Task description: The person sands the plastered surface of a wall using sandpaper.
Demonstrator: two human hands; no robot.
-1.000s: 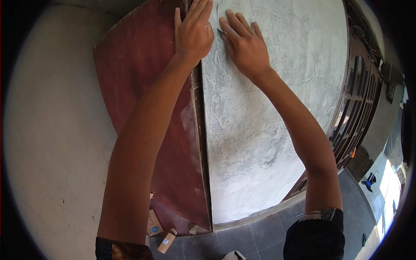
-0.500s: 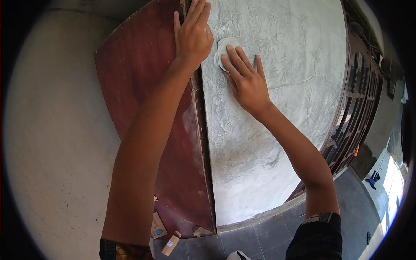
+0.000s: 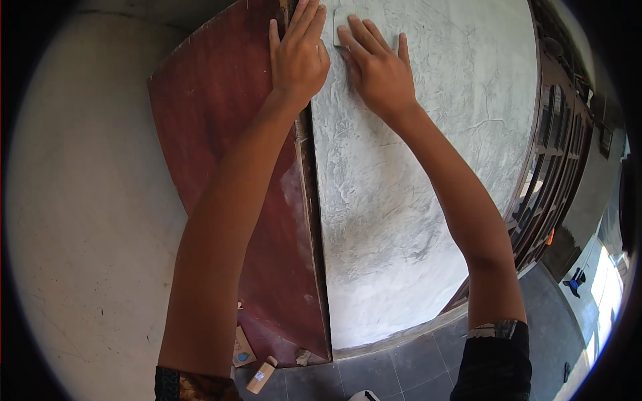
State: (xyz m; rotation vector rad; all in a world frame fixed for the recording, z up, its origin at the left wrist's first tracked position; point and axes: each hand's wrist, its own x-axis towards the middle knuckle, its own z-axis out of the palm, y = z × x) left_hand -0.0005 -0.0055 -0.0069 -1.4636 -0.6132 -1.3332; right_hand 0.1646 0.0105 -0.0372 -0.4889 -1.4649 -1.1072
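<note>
My left hand [image 3: 301,60] is open, its fingers stretched upward and resting along the edge between the red-brown wooden panel [image 3: 214,113] and the rough grey plastered wall [image 3: 414,200]. To its right, my right hand [image 3: 382,70] presses a pale, flat piece of sandpaper [image 3: 340,35] against the plaster. Its fingers are spread over the sheet, covering most of it, and the thumb side is partly hidden. Swirled ridges and fine cracks mark the plaster.
A small cardboard box [image 3: 261,375] and a flat carton [image 3: 244,347] lie at the panel's foot on dark floor tiles [image 3: 374,371]. On the right is a brown wooden window frame [image 3: 545,160]. A plain pale wall [image 3: 100,200] fills the left.
My right hand has slid up the wall with the sandpaper, to near the top of the view. My left hand has stayed almost where it was.
</note>
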